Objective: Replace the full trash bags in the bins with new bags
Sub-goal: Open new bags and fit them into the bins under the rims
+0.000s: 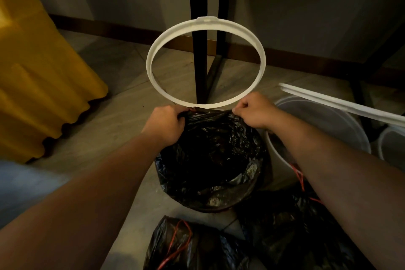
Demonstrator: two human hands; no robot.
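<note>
Centre of the frame: a black trash bag [210, 160] lines a round bin, its mouth open. The left hand [166, 124] and right hand [255, 110] each close their grip on the bag's far rim, where a tilted white plastic ring [151, 59] meets it. Tied full bags [186, 245] lie along the bottom edge. White bins [324, 120] stand at right.

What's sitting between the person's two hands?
Head view: the near arc of the white ring and the top edge of the black bag run between the left hand and right hand.
</note>
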